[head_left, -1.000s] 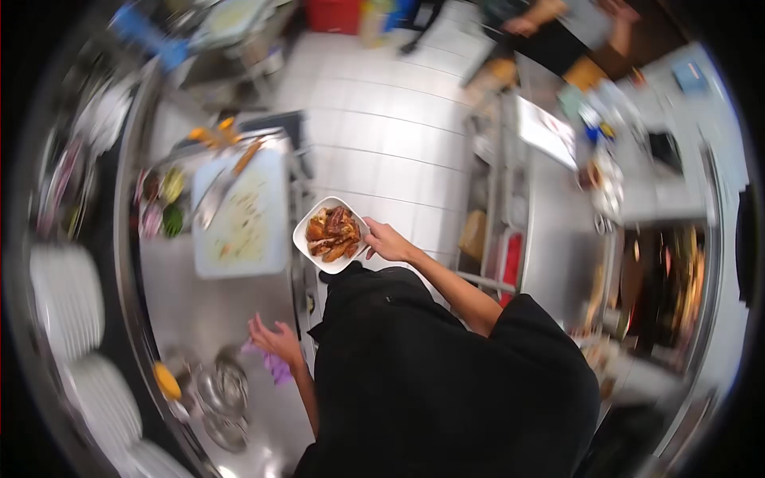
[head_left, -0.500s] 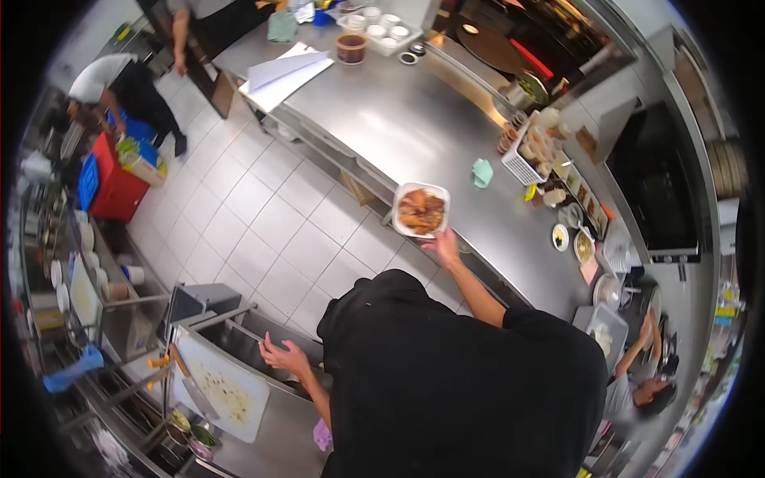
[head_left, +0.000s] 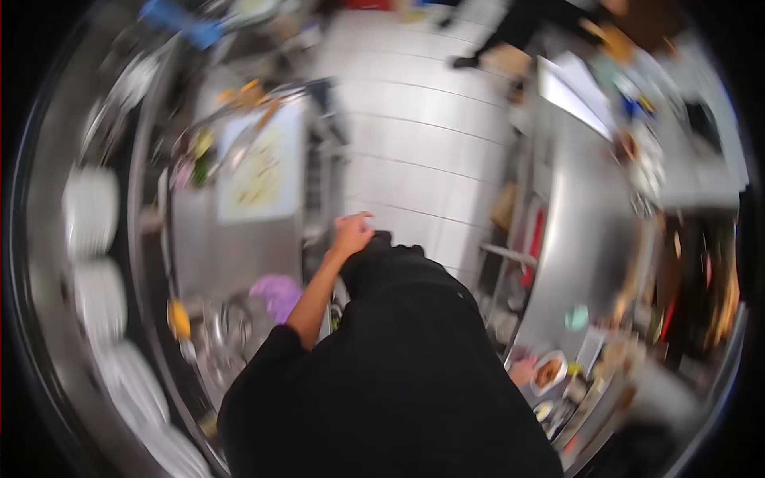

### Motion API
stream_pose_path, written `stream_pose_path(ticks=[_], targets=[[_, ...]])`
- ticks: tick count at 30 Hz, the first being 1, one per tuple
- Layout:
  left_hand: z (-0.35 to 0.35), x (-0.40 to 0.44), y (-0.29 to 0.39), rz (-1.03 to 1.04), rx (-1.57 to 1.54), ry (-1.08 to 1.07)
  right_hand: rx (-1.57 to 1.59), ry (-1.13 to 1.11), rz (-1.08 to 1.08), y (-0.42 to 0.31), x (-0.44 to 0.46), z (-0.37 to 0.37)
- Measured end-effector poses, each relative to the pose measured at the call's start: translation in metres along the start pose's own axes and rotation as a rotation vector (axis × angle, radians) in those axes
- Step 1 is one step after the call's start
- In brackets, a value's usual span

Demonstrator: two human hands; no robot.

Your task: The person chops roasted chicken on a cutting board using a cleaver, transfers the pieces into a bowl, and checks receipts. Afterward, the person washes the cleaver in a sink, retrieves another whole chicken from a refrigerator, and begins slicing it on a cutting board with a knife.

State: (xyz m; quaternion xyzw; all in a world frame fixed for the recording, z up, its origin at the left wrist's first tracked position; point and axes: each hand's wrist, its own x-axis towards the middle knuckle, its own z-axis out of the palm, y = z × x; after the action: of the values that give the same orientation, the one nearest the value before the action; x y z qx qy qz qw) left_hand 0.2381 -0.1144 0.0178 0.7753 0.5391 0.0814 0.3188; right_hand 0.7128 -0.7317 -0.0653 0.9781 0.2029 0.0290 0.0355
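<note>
Beside the left counter, my left hand [head_left: 353, 233] is in the air in front of my body, empty, its blurred fingers loosely apart. My right hand [head_left: 523, 370] is at the lower right, its fingers at the left rim of a white bowl [head_left: 559, 385] of browned food pieces [head_left: 547, 372]. The bowl is over the right steel counter [head_left: 586, 231]; blur hides whether its base touches the surface. Near it are a green cloth [head_left: 575, 318] and small containers.
On the left counter are a cutting board [head_left: 267, 171] with scraps and a knife, a purple cloth [head_left: 276, 296] and metal bowls [head_left: 227, 331]. Stacked white plates [head_left: 100, 299] line the far left. A person's dark-clothed legs [head_left: 518, 32] show at the top, beyond the tiled floor [head_left: 406, 151].
The view has swung back toward the left counter. My right hand and the bowl have moved down and right, over the right counter. My left hand is now higher, in front of my body.
</note>
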Motion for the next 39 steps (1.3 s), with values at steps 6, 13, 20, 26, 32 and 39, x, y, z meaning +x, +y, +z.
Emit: stream_pose_path(ticks=[6,13,20,26,32,39], targets=[[0.029,-0.136,-0.062,-0.44,-0.302,-0.188,1.748,-0.255,0.659,-0.269,0.101,-0.03],[0.279,-0.416,-0.154,-1.247,-0.898,-1.235,1.176,-0.946,-0.73,-0.632,0.072,-0.137],[0.299,-0.451,-0.037,-1.427,-1.508,-0.061,0.565,-1.013,-1.998,-0.827,-0.076,-0.172],[0.211,-0.371,-0.005,-1.425,-1.736,1.306,0.255,-1.092,-2.537,-0.844,-0.222,-0.187],[0.135,-0.3,-0.031,-1.421,-0.434,1.395,-0.094,-0.775,-2.539,-0.94,-0.229,-0.203],[0.038,-0.243,-0.051,-1.418,-0.137,1.373,-0.044,0.126,-2.171,-1.176,-0.107,-0.224]])
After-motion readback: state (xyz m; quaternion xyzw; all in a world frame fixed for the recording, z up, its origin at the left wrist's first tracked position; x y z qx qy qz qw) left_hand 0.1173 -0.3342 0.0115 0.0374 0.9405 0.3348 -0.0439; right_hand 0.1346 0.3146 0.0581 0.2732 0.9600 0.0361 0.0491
